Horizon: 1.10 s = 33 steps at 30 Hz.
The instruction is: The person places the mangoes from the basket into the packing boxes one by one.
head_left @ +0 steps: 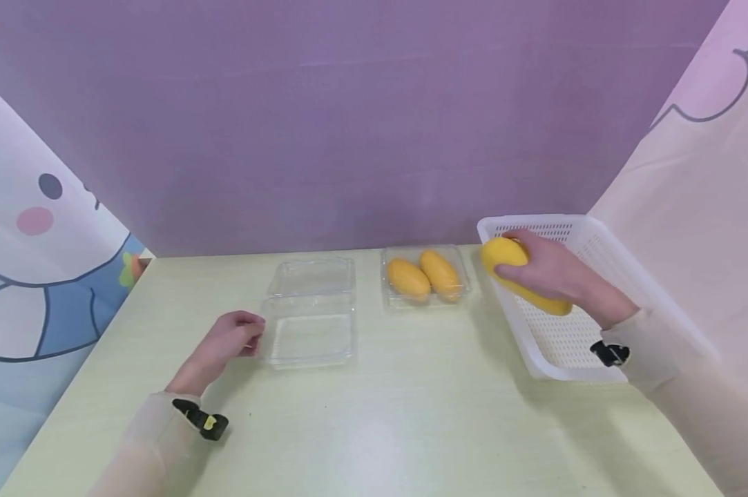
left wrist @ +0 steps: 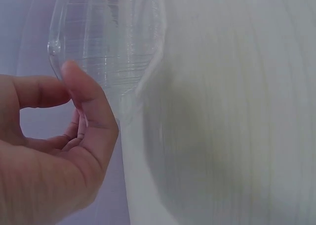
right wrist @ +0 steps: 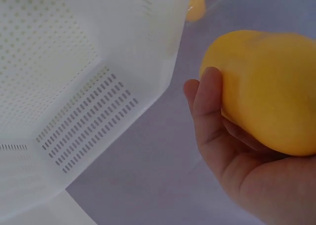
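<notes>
My right hand (head_left: 544, 266) grips yellow mangoes (right wrist: 281, 91) above the inner left side of a white plastic basket (head_left: 538, 359). Two rounded yellow shapes overlap in that grip, and the palm hides part of them. On the table's left half, a clear plastic clamshell box (head_left: 311, 338) lies with its lid (head_left: 314, 277) folded back. At its left edge, my left hand (head_left: 232, 336) pinches the rim with thumb and forefinger (left wrist: 91, 99). The other fingers of that hand are curled in.
Between the clamshell and the basket stands a second clear box (head_left: 389, 304) with two mangoes (head_left: 409, 278) inside. A purple backdrop (head_left: 361, 138) rises behind the pale table (head_left: 374, 421). Printed cloth (head_left: 13, 276) borders the left side.
</notes>
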Each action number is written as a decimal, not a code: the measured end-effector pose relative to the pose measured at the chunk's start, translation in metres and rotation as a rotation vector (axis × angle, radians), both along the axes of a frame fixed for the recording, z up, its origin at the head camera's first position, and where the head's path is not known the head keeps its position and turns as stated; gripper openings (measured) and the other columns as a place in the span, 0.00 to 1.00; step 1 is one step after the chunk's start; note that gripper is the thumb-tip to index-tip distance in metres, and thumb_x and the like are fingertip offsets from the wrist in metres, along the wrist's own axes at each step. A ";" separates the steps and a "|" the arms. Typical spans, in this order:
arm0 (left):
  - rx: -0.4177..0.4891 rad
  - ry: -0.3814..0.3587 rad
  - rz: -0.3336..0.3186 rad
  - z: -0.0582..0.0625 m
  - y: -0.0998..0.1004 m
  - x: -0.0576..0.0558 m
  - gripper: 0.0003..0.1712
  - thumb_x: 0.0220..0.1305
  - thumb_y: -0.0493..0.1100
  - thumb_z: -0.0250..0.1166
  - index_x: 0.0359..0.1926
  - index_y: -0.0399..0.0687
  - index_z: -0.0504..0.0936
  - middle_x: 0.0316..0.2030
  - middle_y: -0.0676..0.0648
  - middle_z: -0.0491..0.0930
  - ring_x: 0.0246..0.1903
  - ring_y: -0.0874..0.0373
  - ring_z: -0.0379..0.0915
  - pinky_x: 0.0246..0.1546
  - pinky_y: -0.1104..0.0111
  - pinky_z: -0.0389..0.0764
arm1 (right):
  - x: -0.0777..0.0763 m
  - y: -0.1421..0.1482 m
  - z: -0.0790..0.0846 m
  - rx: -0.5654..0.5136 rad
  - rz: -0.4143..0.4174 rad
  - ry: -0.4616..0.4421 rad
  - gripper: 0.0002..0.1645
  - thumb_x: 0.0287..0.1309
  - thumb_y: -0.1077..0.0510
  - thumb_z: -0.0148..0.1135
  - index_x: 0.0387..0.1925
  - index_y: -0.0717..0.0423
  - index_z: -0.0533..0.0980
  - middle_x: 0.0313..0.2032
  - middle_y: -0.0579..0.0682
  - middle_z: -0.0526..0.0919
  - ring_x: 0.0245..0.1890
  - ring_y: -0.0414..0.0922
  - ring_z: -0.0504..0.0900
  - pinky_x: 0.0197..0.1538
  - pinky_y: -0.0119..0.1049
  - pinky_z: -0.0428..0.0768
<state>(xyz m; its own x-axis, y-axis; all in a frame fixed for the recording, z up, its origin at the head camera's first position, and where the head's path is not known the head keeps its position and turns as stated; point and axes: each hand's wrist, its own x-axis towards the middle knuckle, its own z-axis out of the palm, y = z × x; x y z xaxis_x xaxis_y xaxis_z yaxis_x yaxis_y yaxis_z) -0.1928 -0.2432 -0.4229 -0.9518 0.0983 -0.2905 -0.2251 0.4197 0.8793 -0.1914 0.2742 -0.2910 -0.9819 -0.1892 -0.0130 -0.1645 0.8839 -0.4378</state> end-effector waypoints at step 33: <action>0.052 -0.005 -0.010 -0.004 0.016 0.008 0.19 0.74 0.38 0.53 0.56 0.25 0.69 0.33 0.43 0.74 0.29 0.55 0.73 0.33 0.66 0.83 | 0.023 -0.040 0.010 -0.102 0.048 0.064 0.38 0.62 0.47 0.62 0.71 0.54 0.65 0.47 0.55 0.79 0.40 0.51 0.76 0.41 0.43 0.74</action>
